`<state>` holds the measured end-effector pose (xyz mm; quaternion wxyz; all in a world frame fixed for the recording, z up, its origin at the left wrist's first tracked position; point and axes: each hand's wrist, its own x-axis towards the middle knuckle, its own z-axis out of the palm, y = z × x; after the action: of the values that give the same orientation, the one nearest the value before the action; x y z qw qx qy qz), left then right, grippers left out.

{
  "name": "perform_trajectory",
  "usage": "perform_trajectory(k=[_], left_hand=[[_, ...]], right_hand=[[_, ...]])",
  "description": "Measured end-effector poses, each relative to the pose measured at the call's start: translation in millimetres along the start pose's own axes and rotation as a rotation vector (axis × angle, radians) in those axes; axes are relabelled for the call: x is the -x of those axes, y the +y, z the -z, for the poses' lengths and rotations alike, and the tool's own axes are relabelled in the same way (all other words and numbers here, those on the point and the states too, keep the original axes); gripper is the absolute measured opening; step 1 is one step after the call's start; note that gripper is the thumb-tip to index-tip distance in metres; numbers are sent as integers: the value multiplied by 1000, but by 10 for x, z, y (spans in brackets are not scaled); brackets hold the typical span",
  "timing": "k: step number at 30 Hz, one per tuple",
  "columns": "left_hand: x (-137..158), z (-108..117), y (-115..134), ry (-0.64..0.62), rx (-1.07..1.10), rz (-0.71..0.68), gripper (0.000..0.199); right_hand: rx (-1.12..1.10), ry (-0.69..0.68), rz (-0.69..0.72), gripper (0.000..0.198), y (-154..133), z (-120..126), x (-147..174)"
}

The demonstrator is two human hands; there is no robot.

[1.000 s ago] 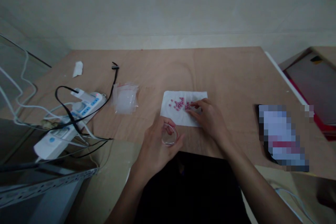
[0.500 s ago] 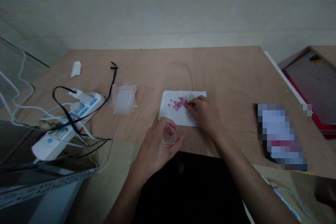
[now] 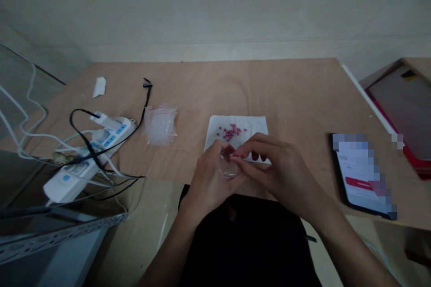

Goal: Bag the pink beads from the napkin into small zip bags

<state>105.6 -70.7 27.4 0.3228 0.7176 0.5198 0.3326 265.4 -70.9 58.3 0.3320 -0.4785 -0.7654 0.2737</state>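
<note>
My left hand [image 3: 213, 175] is closed round a small clear plastic bag [image 3: 230, 169], its mouth spread into a round opening towards me. At that opening, the thumb and forefinger of my right hand [image 3: 274, 166] pinch together, with a small pink piece partly visible at the tips. Beyond both hands, a white paper sheet [image 3: 215, 122] lies flat on the table. Loose small pink bead-like pieces [image 3: 232, 132] are scattered in a cluster on it. My right fingers cover the sheet's near right corner.
Clear zip bags [image 3: 160, 126] lie left of the sheet. Farther left, a white power strip [image 3: 79, 172] sits among tangled cables. A phone [image 3: 362, 175], partly blurred, rests at the right. A white scrap [image 3: 99, 87] lies at the back left of the wooden table [image 3: 289, 94].
My right hand has moved from the pink pieces back towards me, to the mouth of the clear bag. My left hand has shifted slightly right and away from me with the bag.
</note>
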Motion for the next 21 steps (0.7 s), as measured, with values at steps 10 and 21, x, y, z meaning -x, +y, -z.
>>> perform_trajectory(k=[10, 21], left_hand=[[-41, -36, 83, 1, 119, -15, 33], [80, 82, 10, -64, 447, 15, 45]], right_hand=[[54, -107, -30, 24, -112, -32, 34], [-163, -85, -81, 14, 55, 141, 88]])
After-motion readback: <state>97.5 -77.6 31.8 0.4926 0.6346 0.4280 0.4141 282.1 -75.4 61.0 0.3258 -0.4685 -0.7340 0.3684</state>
